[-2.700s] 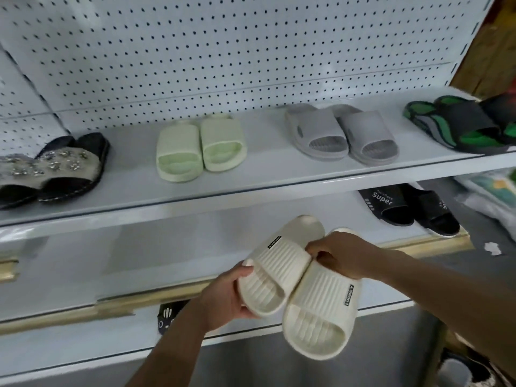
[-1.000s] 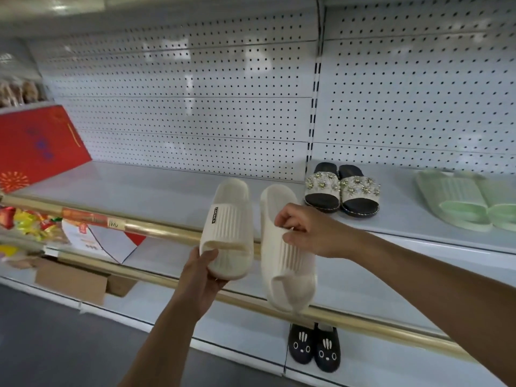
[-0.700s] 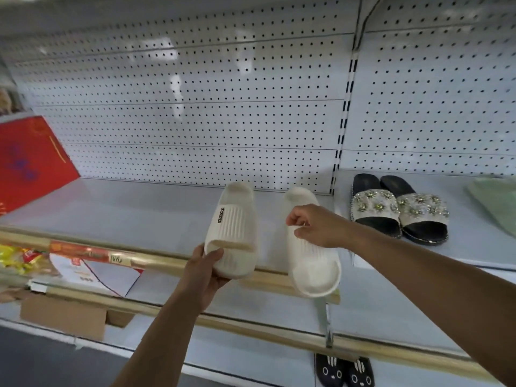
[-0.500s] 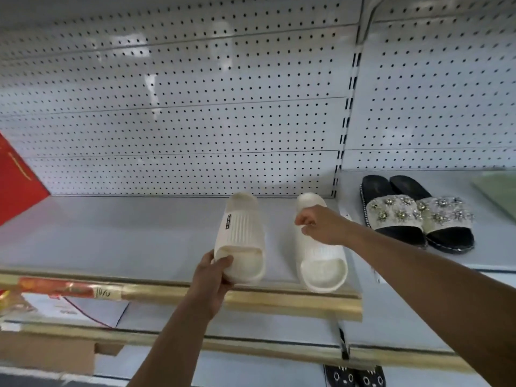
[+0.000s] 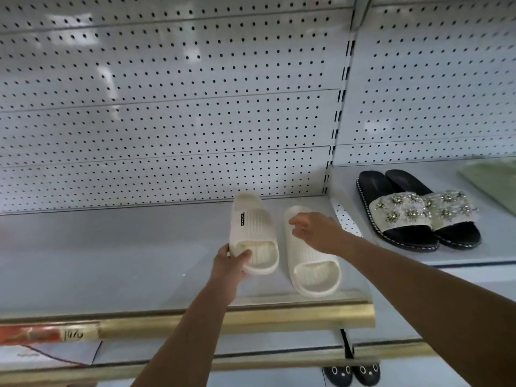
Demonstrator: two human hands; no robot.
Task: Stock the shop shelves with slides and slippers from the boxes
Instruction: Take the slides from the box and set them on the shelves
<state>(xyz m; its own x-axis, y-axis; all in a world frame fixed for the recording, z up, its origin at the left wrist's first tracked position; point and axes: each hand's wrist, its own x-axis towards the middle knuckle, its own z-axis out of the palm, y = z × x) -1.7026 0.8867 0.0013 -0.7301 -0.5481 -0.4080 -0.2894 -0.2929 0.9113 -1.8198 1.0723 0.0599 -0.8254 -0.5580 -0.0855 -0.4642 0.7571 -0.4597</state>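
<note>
On the grey shelf (image 5: 111, 247), at the twelve o'clock of my reach, I was setting down a pair of cream slides. My left hand (image 5: 230, 263) gripped the toe end of the left slide (image 5: 252, 233), its front apparently lifted. My right hand (image 5: 315, 231) hovered, fingers loosely spread and holding nothing, over the right slide (image 5: 310, 270), which lay flat. Next, I judged, came lowering the left slide square beside its mate. Both looked ribbed, thick-soled and soft. Jewelled black sandals (image 5: 418, 210) sat at two o'clock.
</note>
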